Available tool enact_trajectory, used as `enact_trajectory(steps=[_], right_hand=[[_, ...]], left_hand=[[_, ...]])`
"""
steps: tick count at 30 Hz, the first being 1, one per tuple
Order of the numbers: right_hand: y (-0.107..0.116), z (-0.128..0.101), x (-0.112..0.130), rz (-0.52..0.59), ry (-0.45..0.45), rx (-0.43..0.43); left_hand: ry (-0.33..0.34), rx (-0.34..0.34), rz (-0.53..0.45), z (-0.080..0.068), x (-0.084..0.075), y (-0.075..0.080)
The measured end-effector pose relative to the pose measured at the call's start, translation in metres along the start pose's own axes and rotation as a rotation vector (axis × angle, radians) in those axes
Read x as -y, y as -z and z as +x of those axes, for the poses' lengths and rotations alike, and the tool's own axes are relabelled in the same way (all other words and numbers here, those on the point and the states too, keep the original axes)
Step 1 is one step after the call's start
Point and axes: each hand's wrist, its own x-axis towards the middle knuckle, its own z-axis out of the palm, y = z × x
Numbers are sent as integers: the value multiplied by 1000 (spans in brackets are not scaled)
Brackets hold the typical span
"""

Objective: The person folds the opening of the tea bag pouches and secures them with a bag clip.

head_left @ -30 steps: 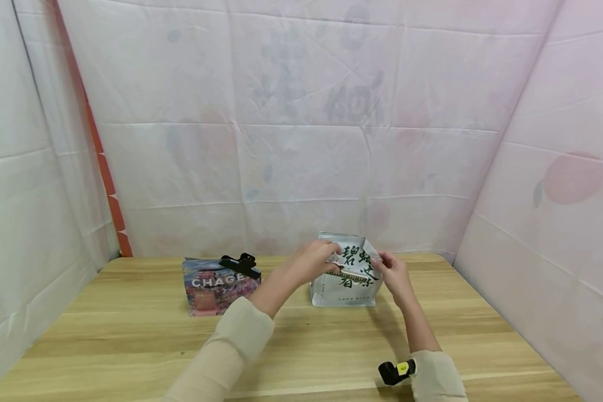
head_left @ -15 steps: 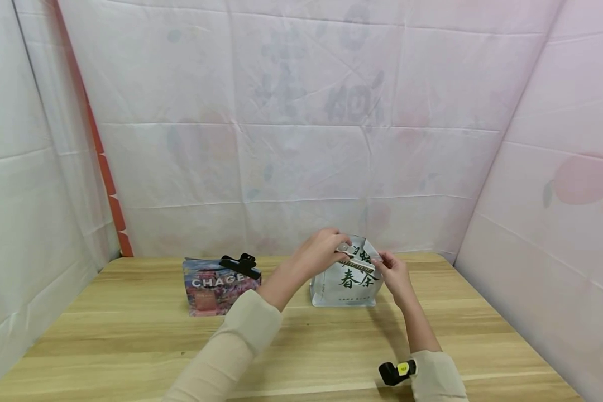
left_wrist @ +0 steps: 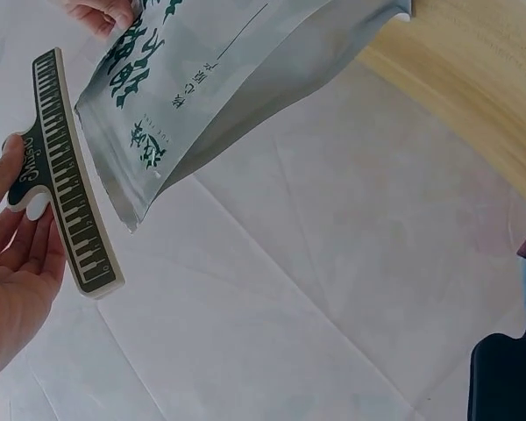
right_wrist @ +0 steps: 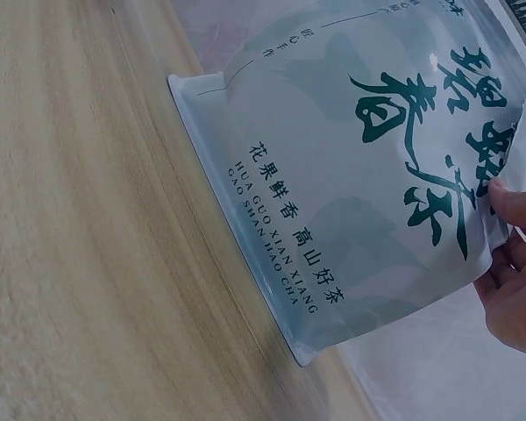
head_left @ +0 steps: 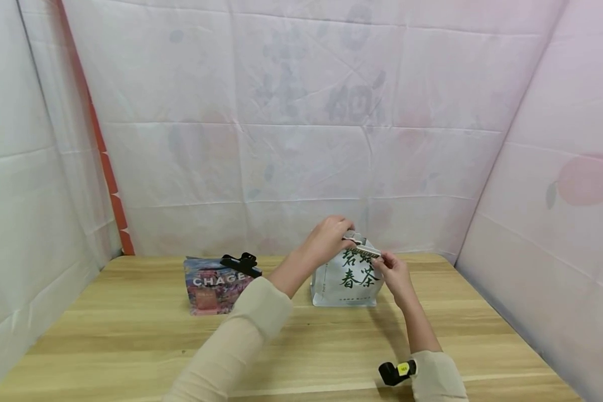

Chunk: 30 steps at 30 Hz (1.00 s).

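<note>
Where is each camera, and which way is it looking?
Head: worn on the head, looking forward and down over the table; shows both arms, the left hand, the right hand and the tea bag.
Left wrist: on the left wrist, looking at the left hand holding a piano-key clip beside the tea bag.
Right wrist: on the right wrist, looking at the tea bag front; right fingers pinch its edge.
Shared: all three see the tea bag.
</note>
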Motion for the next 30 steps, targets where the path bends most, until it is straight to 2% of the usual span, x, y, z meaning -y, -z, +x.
enact_trajectory(steps=[6,15,21,25,30], right_hand=[[0,0,-2,5,7,-8],[1,1,-3,9,11,13],[0,1,-2,6,9,10],[0,1,-2,11,6,12],[0,0,-1,18,14,15]], left_hand=[[-24,-37,30,7,0,0],[-19,-34,41,21,-2,4],[23,3,74,30,-6,6],[23,36,95,36,-9,8],[16,44,120,41,-12,6]])
